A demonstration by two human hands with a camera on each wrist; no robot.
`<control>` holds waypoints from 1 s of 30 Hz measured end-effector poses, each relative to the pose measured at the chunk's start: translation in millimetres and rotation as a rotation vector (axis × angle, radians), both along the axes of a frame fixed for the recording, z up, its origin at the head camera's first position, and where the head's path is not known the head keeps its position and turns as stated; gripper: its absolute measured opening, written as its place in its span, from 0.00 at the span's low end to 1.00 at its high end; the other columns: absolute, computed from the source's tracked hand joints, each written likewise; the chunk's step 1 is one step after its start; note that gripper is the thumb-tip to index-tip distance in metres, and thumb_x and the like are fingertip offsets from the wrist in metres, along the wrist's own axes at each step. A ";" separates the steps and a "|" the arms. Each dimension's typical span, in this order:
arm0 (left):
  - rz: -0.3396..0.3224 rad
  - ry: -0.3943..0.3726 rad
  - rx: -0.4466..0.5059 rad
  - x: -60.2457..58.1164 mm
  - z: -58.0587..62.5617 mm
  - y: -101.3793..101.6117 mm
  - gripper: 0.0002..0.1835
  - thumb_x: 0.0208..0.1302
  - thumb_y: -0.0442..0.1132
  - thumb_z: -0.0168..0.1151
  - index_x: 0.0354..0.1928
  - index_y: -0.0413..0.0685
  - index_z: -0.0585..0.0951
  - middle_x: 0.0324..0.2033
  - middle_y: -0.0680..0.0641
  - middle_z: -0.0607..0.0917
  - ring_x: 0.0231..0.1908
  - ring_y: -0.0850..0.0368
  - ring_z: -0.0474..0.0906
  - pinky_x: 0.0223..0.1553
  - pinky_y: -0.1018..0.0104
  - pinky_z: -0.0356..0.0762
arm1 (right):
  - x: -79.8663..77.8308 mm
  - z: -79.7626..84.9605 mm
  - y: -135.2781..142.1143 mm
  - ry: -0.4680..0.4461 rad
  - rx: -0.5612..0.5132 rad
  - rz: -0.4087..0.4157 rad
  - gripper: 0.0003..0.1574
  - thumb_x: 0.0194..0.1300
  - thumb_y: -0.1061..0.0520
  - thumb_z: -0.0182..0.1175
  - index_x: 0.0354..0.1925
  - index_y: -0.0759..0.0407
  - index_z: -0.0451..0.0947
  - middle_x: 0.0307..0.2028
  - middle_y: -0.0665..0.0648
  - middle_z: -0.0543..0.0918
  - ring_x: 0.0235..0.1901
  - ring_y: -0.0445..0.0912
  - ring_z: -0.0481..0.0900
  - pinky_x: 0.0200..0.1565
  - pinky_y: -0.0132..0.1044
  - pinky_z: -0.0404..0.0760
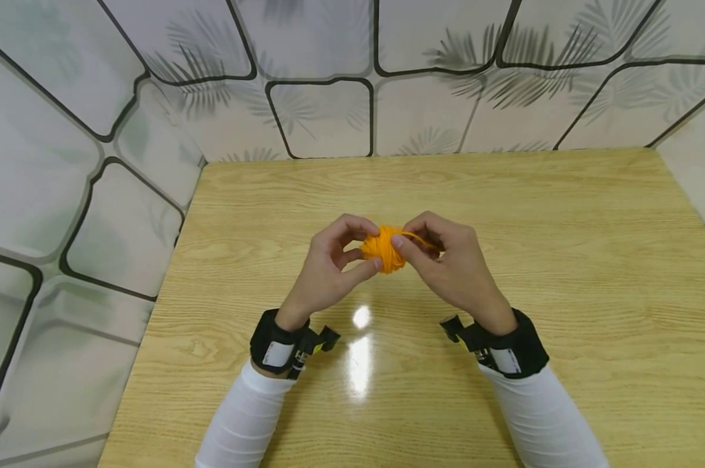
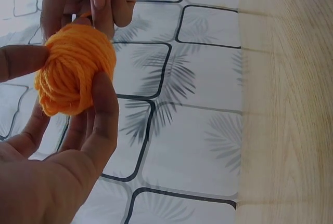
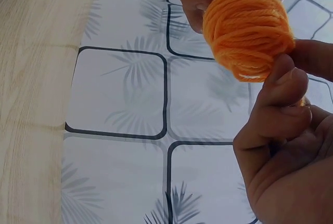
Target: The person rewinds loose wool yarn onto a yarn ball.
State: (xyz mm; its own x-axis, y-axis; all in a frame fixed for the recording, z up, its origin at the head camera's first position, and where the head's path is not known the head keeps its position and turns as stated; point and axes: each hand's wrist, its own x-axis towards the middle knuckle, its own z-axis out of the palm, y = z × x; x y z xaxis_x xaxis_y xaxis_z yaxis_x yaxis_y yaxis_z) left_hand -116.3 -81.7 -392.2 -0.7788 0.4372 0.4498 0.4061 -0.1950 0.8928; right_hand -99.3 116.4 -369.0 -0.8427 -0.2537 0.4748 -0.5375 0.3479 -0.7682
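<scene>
A small ball of orange yarn (image 1: 387, 255) is held up between both hands over the table. My left hand (image 1: 332, 270) grips its left side, thumb below and fingers above. In the left wrist view the wound ball (image 2: 73, 78) sits between my left fingers and thumb. From the ball's top right a loose yarn strand (image 1: 418, 239) runs into my right hand (image 1: 458, 263), whose curled fingers hold it. The right thumb tip lies against the ball's right side. Seen from the right wrist, the ball (image 3: 250, 29) shows many parallel wraps; the strand is mostly hidden by the fingers.
A wood-grain table (image 1: 592, 273) spreads beneath the hands, with bright light reflections in front of them. Pale panels with black outlines and leaf patterns (image 1: 329, 120) rise along its back and left edges. Black straps (image 1: 279, 344) with small cameras circle both wrists.
</scene>
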 end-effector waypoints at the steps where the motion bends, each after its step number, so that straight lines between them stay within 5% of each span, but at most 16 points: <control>1: -0.010 0.002 -0.003 0.2 -0.1 -0.2 0.18 0.54 0.28 0.61 0.47 0.38 0.71 0.46 0.42 0.72 0.44 0.47 0.71 0.40 0.51 0.77 | -0.3 -0.3 0.1 0.000 -0.008 -0.001 0.05 0.62 0.53 0.59 0.35 0.52 0.75 0.23 0.47 0.75 0.17 0.40 0.62 0.18 0.34 0.62; 8: -0.075 0.008 -0.001 1.4 1.1 -0.8 0.18 0.54 0.28 0.62 0.47 0.39 0.71 0.46 0.42 0.73 0.45 0.47 0.71 0.42 0.50 0.76 | 1.4 4.6 -0.2 -0.020 -0.036 -0.008 0.03 0.61 0.57 0.59 0.34 0.55 0.75 0.23 0.49 0.75 0.17 0.42 0.63 0.17 0.34 0.63; 16: -0.145 -0.012 0.040 2.4 3.7 -1.5 0.19 0.54 0.27 0.62 0.48 0.36 0.70 0.47 0.39 0.72 0.46 0.45 0.71 0.45 0.48 0.74 | 10.9 26.6 -3.1 -0.157 -0.128 0.058 0.04 0.61 0.60 0.58 0.34 0.62 0.74 0.26 0.55 0.77 0.18 0.46 0.68 0.19 0.35 0.70; 24: -0.198 -0.010 0.070 2.7 4.9 -2.3 0.19 0.54 0.28 0.62 0.48 0.36 0.70 0.47 0.37 0.72 0.46 0.44 0.71 0.43 0.47 0.75 | 2.7 8.2 3.2 -0.290 -0.197 0.111 0.07 0.63 0.57 0.56 0.40 0.59 0.74 0.30 0.59 0.77 0.21 0.49 0.70 0.22 0.37 0.71; 30: -0.244 -0.009 0.089 1.5 3.6 -2.9 0.18 0.54 0.29 0.62 0.47 0.37 0.70 0.47 0.37 0.71 0.46 0.42 0.71 0.42 0.46 0.75 | 2.0 4.6 2.8 -0.377 -0.262 0.124 0.12 0.64 0.54 0.56 0.44 0.59 0.74 0.24 0.61 0.71 0.16 0.48 0.62 0.17 0.39 0.64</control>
